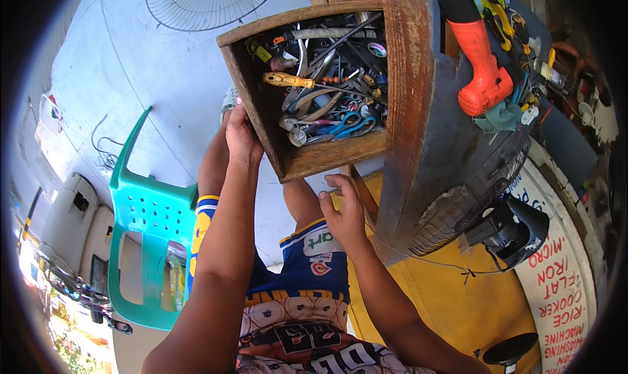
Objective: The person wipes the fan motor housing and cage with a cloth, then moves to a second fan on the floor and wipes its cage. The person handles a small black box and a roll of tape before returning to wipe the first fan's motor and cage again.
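My left hand (243,137) grips the front board of a wooden drawer (252,102), pulled out from a worn wooden workbench (411,79). Inside lies a jumble of hand tools. A screwdriver with a yellow handle (288,80) rests on top, near blue-handled scissors (353,124), a roll of tape (377,49) and several metal tools. Just below the drawer's near side is my right hand (345,213); its fingers are loosely bent and apart, with nothing visible in them.
On the bench lie an orange-red power tool (481,73) and yellow-handled pliers (500,24). A caged fan (484,210) is at the lower right, another fan (209,1) at the top. A green plastic chair (154,207) stands at my left, beside a lettered white board's opposite side.
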### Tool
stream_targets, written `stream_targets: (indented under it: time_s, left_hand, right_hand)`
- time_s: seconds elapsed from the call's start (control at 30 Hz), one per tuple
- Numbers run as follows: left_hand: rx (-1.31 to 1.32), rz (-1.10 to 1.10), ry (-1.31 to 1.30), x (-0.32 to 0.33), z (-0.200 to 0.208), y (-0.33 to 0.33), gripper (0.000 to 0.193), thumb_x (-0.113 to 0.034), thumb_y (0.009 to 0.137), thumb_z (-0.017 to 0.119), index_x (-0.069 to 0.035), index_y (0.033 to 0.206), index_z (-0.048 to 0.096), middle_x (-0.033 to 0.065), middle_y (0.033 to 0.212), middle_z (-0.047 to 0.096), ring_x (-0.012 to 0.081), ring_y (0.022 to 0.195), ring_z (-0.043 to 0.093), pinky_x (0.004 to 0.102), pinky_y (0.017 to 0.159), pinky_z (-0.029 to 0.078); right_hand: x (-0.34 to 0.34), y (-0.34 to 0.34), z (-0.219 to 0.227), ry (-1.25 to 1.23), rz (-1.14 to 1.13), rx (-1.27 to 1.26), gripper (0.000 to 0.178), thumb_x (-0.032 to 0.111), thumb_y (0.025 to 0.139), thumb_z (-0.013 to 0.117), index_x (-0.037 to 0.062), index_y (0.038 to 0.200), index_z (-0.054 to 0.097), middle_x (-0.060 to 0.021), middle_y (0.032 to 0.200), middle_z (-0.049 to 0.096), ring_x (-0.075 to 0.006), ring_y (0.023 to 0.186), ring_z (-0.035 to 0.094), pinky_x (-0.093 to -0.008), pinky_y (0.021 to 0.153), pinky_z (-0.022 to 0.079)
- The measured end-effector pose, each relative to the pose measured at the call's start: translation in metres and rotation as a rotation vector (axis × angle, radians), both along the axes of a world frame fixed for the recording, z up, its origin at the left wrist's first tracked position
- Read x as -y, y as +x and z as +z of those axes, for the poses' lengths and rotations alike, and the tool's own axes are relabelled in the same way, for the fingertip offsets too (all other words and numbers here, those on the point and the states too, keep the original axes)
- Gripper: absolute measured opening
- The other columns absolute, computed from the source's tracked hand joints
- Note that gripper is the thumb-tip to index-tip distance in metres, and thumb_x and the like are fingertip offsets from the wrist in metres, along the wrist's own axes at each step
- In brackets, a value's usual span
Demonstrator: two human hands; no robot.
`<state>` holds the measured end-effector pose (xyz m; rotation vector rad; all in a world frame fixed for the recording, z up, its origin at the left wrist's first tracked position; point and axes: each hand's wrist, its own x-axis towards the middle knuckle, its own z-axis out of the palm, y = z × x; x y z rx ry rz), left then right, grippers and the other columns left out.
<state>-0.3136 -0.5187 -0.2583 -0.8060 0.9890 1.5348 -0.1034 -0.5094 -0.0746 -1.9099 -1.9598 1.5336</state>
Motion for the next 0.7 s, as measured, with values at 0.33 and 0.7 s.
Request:
stream_targets:
  time_s: [0.33,0.7]
  left_hand:
    - [-0.051,-0.018,0.029,0.01,-0.009,-0.008,0.044,-0.039,0.106,0.058,0.002,0.122,0.066,0.0132,0.115,0.072,0.023,0.106,0.068,0.0389,0.098,0.054]
    - [0.008,-0.069,0.016,-0.019,0.029,-0.011,0.078,-0.064,0.108,0.031,0.002,0.143,0.054,0.0168,0.137,0.065,0.0337,0.127,0.06,0.0447,0.113,0.046]
  right_hand:
    - [-0.15,-0.049,-0.094,0.277,-0.042,0.194,0.046,0.02,0.107,0.055,0.0058,0.151,0.048,-0.0172,0.102,0.071,-0.0291,0.091,0.074,-0.0402,0.08,0.057]
    - [-0.104,-0.064,0.006,0.064,0.039,0.073,0.035,0.033,0.101,0.065,0.0109,0.129,0.065,-0.0255,0.095,0.073,-0.042,0.085,0.073,-0.0515,0.071,0.056]
